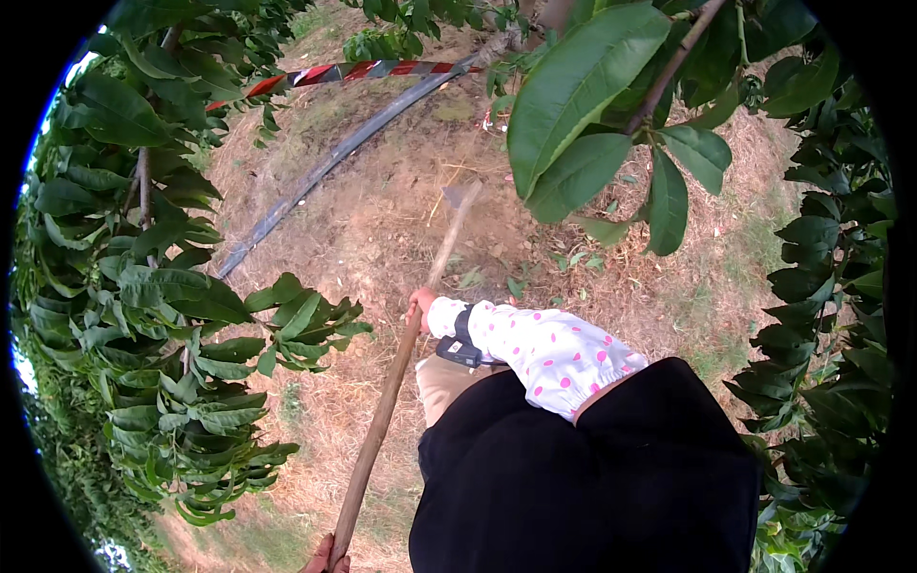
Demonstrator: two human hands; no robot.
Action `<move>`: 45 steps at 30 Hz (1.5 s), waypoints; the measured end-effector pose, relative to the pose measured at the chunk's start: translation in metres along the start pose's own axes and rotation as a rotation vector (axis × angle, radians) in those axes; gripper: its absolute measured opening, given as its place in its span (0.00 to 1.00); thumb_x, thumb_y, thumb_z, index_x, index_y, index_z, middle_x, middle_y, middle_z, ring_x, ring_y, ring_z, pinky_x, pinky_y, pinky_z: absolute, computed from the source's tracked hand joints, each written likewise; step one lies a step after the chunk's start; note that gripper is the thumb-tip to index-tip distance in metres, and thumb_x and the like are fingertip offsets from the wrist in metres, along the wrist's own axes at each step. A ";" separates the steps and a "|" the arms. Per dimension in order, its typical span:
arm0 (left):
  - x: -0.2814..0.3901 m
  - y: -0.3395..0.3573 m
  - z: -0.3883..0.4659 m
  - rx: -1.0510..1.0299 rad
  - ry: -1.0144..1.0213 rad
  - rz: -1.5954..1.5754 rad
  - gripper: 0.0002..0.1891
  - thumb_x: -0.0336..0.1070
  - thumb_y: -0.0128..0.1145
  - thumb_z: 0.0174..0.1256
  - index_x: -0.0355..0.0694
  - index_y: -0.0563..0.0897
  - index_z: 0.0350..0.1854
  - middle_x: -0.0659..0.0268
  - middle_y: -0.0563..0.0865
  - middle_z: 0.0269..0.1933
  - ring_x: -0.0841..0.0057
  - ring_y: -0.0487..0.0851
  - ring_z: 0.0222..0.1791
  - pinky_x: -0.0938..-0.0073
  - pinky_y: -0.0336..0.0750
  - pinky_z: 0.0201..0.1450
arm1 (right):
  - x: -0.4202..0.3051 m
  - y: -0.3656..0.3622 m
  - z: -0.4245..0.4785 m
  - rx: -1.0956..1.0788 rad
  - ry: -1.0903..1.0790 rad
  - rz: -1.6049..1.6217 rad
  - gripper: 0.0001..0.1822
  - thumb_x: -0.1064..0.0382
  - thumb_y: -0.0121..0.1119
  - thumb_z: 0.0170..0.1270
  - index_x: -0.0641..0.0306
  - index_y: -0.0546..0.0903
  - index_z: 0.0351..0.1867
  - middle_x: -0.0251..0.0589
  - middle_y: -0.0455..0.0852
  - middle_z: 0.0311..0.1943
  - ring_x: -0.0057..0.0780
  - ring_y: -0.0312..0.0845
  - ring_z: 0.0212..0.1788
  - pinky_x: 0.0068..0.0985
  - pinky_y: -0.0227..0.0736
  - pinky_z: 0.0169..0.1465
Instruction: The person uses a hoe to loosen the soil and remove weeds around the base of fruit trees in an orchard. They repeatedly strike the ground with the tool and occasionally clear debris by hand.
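Observation:
A long wooden handle (pixel 387 401) runs from the bottom edge up to a hoe's metal blade (pixel 453 195) at the soil. My right hand (pixel 421 308), in a white sleeve with pink dots, is closed around the handle at mid-length. A black device is strapped over that sleeve near the wrist. At the bottom edge, my left hand (pixel 328 557) grips the rear part of the handle and is partly cut off by the frame. The blade rests on or just above bare soil with dry grass; contact cannot be told.
A dark flat hose (pixel 337 154) crosses the ground beyond the handle. Red-and-white striped tape (pixel 344 71) stretches across near a tree trunk. Leafy branches (pixel 587 100) hang close at the upper right, with more foliage (pixel 179 286) on the left and along the right side.

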State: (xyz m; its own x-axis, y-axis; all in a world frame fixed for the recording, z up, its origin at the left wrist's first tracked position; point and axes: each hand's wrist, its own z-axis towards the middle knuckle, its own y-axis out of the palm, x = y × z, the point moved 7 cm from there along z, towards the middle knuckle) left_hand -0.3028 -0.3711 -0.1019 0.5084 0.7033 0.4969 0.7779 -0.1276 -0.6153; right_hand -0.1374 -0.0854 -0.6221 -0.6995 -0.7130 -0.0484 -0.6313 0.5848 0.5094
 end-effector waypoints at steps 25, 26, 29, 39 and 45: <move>0.126 0.334 0.252 -0.745 0.736 0.102 0.25 0.33 0.52 0.70 0.43 0.67 0.69 0.74 0.77 0.25 0.89 0.68 0.18 0.85 0.62 0.20 | -0.246 -0.221 -0.118 0.479 -0.715 0.050 0.12 0.55 0.49 0.63 0.58 0.74 0.25 0.39 0.72 0.16 0.38 0.68 0.15 0.38 0.67 0.22; 0.129 0.352 0.259 -0.730 0.842 0.157 0.26 0.33 0.51 0.70 0.45 0.65 0.70 0.74 0.76 0.25 0.89 0.68 0.18 0.85 0.63 0.20 | -0.242 -0.223 -0.113 0.546 -0.704 -0.112 0.12 0.56 0.49 0.63 0.59 0.74 0.25 0.39 0.73 0.16 0.38 0.69 0.16 0.38 0.68 0.22; 0.119 0.349 0.254 -0.902 0.442 0.174 0.27 0.34 0.49 0.71 0.49 0.62 0.72 0.71 0.78 0.27 0.84 0.72 0.21 0.81 0.68 0.24 | -0.212 -0.237 -0.085 0.659 -0.616 -0.466 0.11 0.57 0.50 0.62 0.59 0.76 0.26 0.40 0.76 0.18 0.38 0.71 0.18 0.38 0.69 0.24; 0.078 0.175 0.166 -0.820 0.677 0.541 0.27 0.31 0.50 0.68 0.41 0.63 0.70 0.58 0.84 0.39 0.77 0.80 0.34 0.76 0.74 0.41 | -0.079 -0.305 0.035 0.041 -0.533 -0.081 0.10 0.61 0.52 0.62 0.59 0.82 0.27 0.41 0.84 0.24 0.39 0.79 0.24 0.38 0.75 0.31; 0.051 0.185 0.168 -0.914 0.078 -0.022 0.23 0.30 0.50 0.71 0.42 0.67 0.68 0.77 0.73 0.24 0.91 0.65 0.19 0.89 0.58 0.20 | -0.101 -0.299 0.003 0.283 -0.433 -0.139 0.12 0.58 0.51 0.64 0.62 0.79 0.27 0.43 0.81 0.21 0.41 0.77 0.21 0.39 0.73 0.27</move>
State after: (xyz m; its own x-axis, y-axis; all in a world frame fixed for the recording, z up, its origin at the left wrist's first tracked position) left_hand -0.1948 -0.2416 -0.2935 0.4874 0.6673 0.5632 0.7603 -0.6415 0.1022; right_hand 0.1215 -0.1872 -0.7722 -0.6388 -0.6015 -0.4797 -0.7519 0.6201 0.2237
